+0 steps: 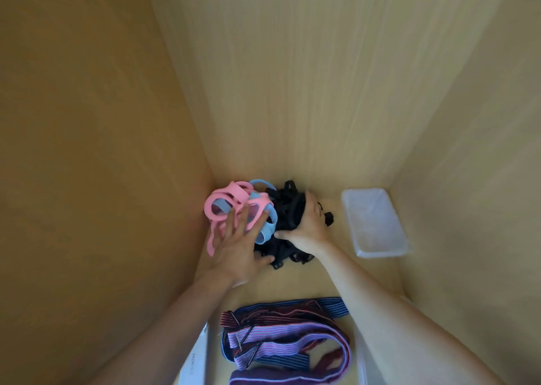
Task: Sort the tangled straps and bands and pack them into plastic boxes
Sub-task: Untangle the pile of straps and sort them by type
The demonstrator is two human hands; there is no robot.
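Observation:
A tangled heap lies in the far left corner of a wooden compartment: pink bands [224,206], light blue bands [268,226] and black straps [288,206]. My left hand [237,248] rests on the pink and blue bands with its fingers spread. My right hand [306,228] grips the black straps from the right side. Striped purple, blue and maroon elastic straps [281,343] lie in a pile near me, between my forearms.
A clear plastic lid or tray [373,222] lies on the floor at the right, by the right wall. A white box edge [193,361] shows at the lower left of the striped pile. Wooden walls close in on the left, back and right.

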